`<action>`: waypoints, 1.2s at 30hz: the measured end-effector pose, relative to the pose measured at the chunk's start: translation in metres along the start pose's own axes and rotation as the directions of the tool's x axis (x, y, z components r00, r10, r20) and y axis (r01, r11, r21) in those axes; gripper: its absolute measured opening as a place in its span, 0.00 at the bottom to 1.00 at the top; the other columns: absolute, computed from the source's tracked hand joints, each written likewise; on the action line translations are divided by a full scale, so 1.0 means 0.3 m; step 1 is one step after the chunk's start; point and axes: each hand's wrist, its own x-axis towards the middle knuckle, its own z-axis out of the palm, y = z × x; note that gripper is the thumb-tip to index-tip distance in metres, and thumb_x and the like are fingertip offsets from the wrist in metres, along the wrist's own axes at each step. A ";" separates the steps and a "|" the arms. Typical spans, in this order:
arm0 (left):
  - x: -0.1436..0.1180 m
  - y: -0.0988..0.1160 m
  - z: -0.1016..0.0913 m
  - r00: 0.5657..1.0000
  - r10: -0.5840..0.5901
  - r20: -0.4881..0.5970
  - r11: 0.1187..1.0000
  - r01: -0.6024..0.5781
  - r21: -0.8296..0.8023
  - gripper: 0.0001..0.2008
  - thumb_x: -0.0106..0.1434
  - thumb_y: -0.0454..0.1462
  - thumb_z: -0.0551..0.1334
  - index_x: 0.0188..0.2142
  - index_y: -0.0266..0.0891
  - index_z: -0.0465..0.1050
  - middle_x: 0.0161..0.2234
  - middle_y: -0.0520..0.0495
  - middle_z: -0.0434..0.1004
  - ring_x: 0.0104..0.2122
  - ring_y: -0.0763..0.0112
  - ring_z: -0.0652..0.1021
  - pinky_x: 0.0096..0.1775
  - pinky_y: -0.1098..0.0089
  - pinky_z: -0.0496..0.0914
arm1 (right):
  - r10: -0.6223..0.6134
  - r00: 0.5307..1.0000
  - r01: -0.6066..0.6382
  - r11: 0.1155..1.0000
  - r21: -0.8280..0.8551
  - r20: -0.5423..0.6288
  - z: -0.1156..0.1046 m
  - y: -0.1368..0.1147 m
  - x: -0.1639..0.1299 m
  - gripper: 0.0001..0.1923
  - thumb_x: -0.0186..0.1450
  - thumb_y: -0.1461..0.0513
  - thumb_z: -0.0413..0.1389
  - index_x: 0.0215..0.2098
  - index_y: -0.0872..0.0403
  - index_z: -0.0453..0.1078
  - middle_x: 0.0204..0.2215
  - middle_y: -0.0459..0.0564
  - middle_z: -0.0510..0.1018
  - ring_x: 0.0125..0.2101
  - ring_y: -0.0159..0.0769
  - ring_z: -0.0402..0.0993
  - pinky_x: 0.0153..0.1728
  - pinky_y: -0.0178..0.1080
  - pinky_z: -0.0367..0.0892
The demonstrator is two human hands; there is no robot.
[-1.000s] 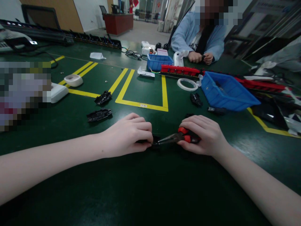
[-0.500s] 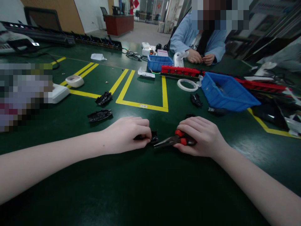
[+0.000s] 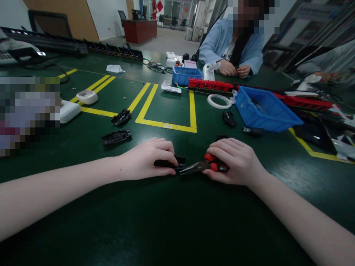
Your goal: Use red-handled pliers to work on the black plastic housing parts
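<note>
In my right hand (image 3: 234,160) are long-nose pliers (image 3: 195,168) with red and black handles; the fingers are wrapped round the grips and the jaws point left. My left hand (image 3: 156,159) is closed on a black plastic part (image 3: 181,162), most of which the fingers hide. The pliers' tip lies just beside the free right end of that part; whether they touch I cannot tell. Beyond my left hand two similar black parts rest on the green table, one nearer (image 3: 116,137) and one farther (image 3: 121,117).
A large blue bin (image 3: 266,111) stands at the right, with a black part (image 3: 229,119) and a tape roll (image 3: 219,101) near it. A smaller blue bin (image 3: 186,76) and a red strip (image 3: 210,85) lie farther back. Across the table sits a person in a blue sleeve (image 3: 212,51).
The left fingers have shifted slightly on the black part, and the thumb sits a little lower. The pliers keep their place beside it. The whole view has drifted slightly.
</note>
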 end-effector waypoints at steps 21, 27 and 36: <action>0.001 0.006 -0.001 1.000 0.006 -0.002 0.996 -0.006 -0.093 0.10 0.70 0.35 0.57 0.41 0.37 0.77 0.42 0.45 0.72 0.41 0.69 0.74 0.43 0.68 0.69 | 0.028 1.000 -0.028 0.999 -0.019 -0.008 0.001 0.001 0.001 0.15 0.61 0.52 0.60 0.38 0.55 0.70 0.32 0.55 0.79 0.32 0.41 0.75 0.32 0.42 0.69; 0.000 0.007 -0.002 0.999 -0.039 -0.007 0.983 0.037 -0.179 0.06 0.68 0.34 0.60 0.40 0.37 0.76 0.46 0.45 0.68 0.44 0.69 0.74 0.46 0.67 0.71 | 0.012 1.000 -0.012 1.000 -0.024 -0.017 0.000 0.002 0.003 0.16 0.60 0.52 0.60 0.38 0.56 0.70 0.32 0.55 0.79 0.31 0.42 0.75 0.31 0.42 0.70; 0.003 0.010 -0.005 0.997 -0.080 0.007 0.972 0.079 -0.221 0.05 0.67 0.35 0.61 0.39 0.37 0.75 0.46 0.46 0.69 0.45 0.68 0.74 0.47 0.65 0.71 | 0.035 0.999 -0.035 0.999 -0.036 -0.015 0.002 0.000 -0.001 0.16 0.60 0.53 0.61 0.38 0.56 0.69 0.32 0.56 0.79 0.32 0.42 0.75 0.31 0.42 0.69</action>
